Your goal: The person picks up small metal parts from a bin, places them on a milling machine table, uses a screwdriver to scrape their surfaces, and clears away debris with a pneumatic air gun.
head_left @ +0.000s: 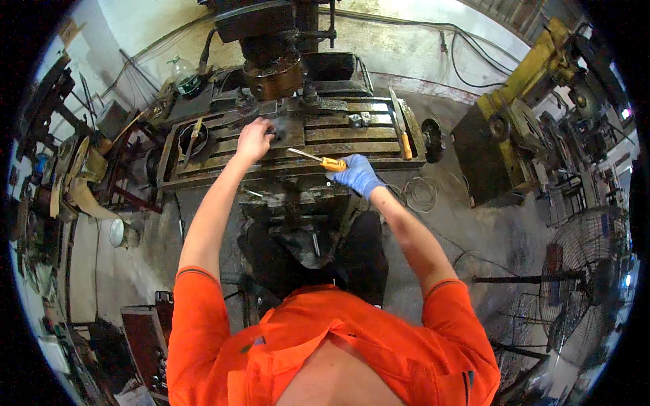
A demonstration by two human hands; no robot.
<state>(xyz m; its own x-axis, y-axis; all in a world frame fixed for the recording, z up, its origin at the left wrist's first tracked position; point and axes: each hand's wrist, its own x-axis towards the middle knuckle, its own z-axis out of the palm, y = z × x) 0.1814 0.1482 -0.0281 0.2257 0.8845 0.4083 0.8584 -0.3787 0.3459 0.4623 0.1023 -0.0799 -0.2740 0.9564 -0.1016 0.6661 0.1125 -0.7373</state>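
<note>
1. Near: an orange shirt [325, 352], both arms reaching out to a milling table [203, 162].
2. The gloved right hand [357, 176] is closed around a yellow-handled tool [318, 160], its blade pointing left.
3. The bare left hand [254, 139] presses a dark workpiece [284, 132]; whether it grips is unclear.
4. Far: the spindle [274, 74]. Setting-up appears under way; next calls for steady aim.
</note>
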